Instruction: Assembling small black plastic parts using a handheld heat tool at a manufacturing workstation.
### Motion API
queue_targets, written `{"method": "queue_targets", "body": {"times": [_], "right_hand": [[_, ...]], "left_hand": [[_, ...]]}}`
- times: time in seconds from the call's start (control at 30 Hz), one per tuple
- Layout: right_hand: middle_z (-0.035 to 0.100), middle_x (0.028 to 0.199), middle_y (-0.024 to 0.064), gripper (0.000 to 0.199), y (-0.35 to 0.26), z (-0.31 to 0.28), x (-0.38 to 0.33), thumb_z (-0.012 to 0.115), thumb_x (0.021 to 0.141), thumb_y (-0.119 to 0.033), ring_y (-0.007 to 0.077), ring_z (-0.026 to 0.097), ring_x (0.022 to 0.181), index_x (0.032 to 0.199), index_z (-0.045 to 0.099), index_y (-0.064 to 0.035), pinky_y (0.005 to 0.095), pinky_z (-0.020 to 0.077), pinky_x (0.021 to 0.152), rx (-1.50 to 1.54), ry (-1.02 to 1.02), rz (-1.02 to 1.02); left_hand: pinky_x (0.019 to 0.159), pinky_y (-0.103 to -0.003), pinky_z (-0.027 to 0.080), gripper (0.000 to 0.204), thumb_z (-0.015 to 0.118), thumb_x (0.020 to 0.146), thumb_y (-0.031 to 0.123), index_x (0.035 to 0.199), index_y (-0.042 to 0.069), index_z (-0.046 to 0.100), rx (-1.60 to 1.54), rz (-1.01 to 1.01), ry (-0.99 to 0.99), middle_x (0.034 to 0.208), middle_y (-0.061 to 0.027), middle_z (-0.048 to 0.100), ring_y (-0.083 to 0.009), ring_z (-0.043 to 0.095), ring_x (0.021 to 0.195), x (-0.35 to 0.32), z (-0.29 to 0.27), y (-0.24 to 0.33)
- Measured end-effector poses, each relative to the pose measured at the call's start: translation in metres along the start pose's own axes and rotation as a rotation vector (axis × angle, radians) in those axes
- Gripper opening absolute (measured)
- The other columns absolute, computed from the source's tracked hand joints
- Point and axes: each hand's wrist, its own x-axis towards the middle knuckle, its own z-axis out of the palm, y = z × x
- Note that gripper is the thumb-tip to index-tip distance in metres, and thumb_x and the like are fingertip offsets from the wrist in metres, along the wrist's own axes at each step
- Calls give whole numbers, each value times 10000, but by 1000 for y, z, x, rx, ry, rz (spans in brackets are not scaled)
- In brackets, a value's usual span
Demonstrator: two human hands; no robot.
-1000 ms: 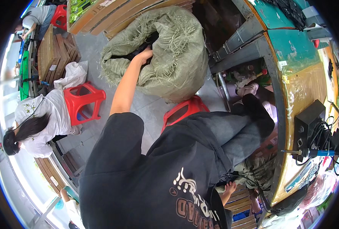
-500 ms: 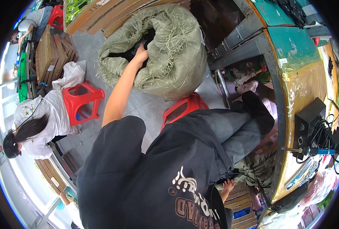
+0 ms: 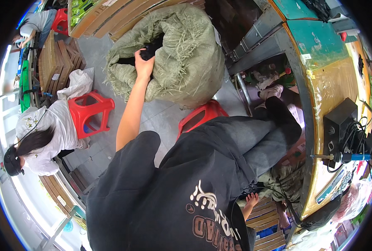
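Left hand in the mouth of a woven sack

Left hand (image 3: 145, 67) is at the sack opening, fingers bent against black contents (image 3: 153, 46); cannot tell whether it grips a piece or only touches. The contents lie inside the grey-green woven sack (image 3: 194, 71), its frayed rim folded outward around them. Left forearm is bare, reaching from a dark short sleeve.

Right hand (image 3: 251, 200) is well apart, low beside the body, fingers curled near a dark, cable-like bundle (image 3: 248, 190). Its grip is too small and too shaded to tell.

Sack stands on grey tiles (image 3: 161, 121). A red plastic stool (image 3: 200, 118) is just beside it, partly hidden by the wearer's dark jeans (image 3: 232, 140). Behind the sack, brown trays (image 3: 127, 19), one with bright green pieces (image 3: 82, 9).

Right: workbench (image 3: 336, 83), green and tan top, carrying a black control box (image 3: 338, 123) and a blue-handled soldering iron (image 3: 356, 157) among black cables.

Left: a co-worker in a white top (image 3: 58, 125) by another red stool (image 3: 94, 111); near them, a crumpled white bag (image 3: 79, 83) and stacked brown boards (image 3: 54, 69).
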Motion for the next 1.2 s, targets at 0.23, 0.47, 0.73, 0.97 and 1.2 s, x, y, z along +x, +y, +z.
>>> {"method": "queue_targets", "body": {"times": [0.23,0.47,0.73,0.97,1.2], "right_hand": [[540,1029,78,436,9,-2,8,514,775,-143,222,549,819,1191,386,-149,343,449,665,38,-29,-16],[550,1007,75,401,18,2,17,517,781,-154,213,555,800,1168,411,-151,325,452,634,81,-5,-40],[549,916,46,360,35,-30,21,498,768,-113,182,526,711,1119,449,-171,302,424,532,306,306,-131],[536,798,103,211,17,-98,-21,501,734,-38,200,527,578,944,521,-45,289,469,457,632,1192,-439],[545,930,157,234,-92,-136,-119,485,748,11,238,552,708,977,484,59,313,530,592,1016,1315,-844]], "left_hand": [[780,-276,399,507,672,595,57,1041,48,432,-94,259,156,931,-90,494,-172,496,846,6,-44,37],[809,-291,397,517,671,645,48,1074,17,385,-180,564,439,1003,-113,450,-194,486,882,15,-69,110],[788,-304,451,493,640,652,-54,1052,20,362,-486,845,494,1018,-145,454,-200,508,862,9,-78,221],[744,-316,482,472,623,660,-65,1044,79,390,-981,643,163,1017,-104,484,-194,520,856,-94,1,337],[733,-270,425,504,664,651,-25,1040,88,365,-1228,518,-171,937,-66,471,-156,488,839,-152,163,381]]}}
